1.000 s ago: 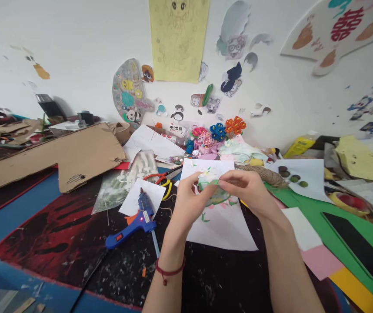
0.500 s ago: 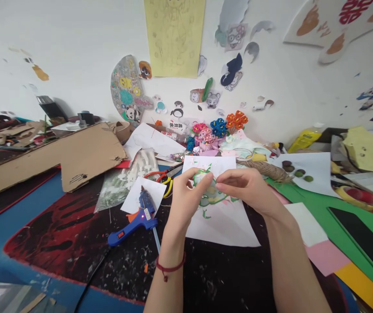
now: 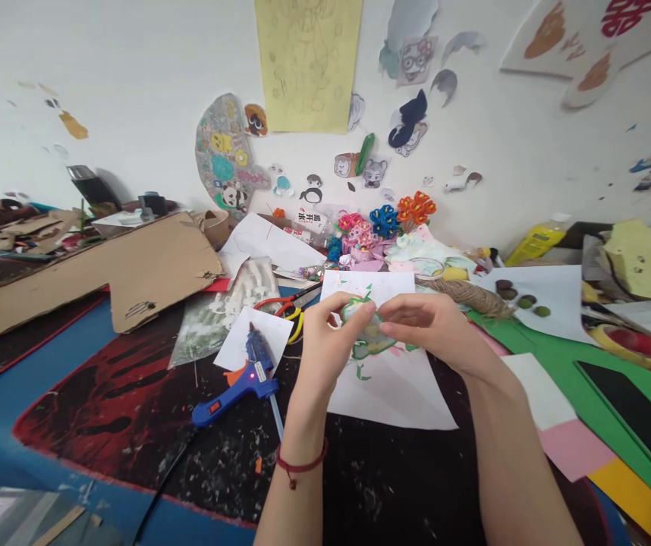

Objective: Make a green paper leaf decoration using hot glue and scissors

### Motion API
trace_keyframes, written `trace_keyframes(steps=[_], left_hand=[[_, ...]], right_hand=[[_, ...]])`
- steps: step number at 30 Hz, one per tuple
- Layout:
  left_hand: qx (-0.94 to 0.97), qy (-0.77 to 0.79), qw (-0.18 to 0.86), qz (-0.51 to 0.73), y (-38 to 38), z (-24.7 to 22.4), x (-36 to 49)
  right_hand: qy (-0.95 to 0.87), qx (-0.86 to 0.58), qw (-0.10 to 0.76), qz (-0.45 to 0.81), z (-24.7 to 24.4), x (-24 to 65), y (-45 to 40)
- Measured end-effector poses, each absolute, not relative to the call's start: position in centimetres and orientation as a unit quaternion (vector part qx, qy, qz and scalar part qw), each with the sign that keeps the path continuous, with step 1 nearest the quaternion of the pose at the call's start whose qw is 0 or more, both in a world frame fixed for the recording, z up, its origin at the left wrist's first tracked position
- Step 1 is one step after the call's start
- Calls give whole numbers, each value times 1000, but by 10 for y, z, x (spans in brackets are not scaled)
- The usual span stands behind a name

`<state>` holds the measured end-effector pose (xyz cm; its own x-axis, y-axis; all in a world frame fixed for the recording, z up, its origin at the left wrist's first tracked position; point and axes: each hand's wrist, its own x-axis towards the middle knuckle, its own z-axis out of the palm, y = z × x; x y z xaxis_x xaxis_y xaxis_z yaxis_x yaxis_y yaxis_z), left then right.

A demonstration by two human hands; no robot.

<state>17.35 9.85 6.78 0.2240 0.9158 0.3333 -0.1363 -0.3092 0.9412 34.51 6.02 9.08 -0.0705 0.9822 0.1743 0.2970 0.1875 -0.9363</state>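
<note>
My left hand (image 3: 325, 345) is closed, thumb against fingers, on a pale craft piece with green edging (image 3: 372, 334). My right hand (image 3: 442, 330) comes in from the other side. Its thumb and fingertips are pinched together close to the craft piece; what they hold, if anything, is too small to make out. Both hands are over a white sheet of paper (image 3: 399, 398) dotted with green scraps (image 3: 363, 373) and pink bits. To the left, a blue hot glue gun (image 3: 234, 396) lies with its light on and its nozzle over a small white paper (image 3: 226, 353).
Orange-handled pliers (image 3: 274, 305) and yellow-handled scissors (image 3: 297, 326) lie behind the glue gun. Cardboard (image 3: 155, 265) spreads at the left. A phone (image 3: 633, 417) rests on green sheet (image 3: 553, 341) at the right. Twine (image 3: 462, 294) and bright craft flowers (image 3: 385, 221) stand at the back.
The whole view has shifted slightly, so everything appears a little further right. Both hands keep nearly the same pose around the craft piece.
</note>
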Motion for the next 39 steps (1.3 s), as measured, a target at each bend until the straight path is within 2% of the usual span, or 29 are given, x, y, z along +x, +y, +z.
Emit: trace_keyframes(steps=[14,21,28,34,39], left_hand=[[598,337,494,534,98,65,172],[635,319,447,543,97,66,167],[630,325,421,566,94,72,167],[631,295,491,523,94,69,162],[638,289,491,517,93,69,160]], right_hand=[[-629,-500,478,355,85,341,63],[-645,-506,465,335,88,343,60],[-626,-501,508,314,93,337,58],[-629,-493,527,290,93,336,56],[-638,-494,528,265,95,334,52]])
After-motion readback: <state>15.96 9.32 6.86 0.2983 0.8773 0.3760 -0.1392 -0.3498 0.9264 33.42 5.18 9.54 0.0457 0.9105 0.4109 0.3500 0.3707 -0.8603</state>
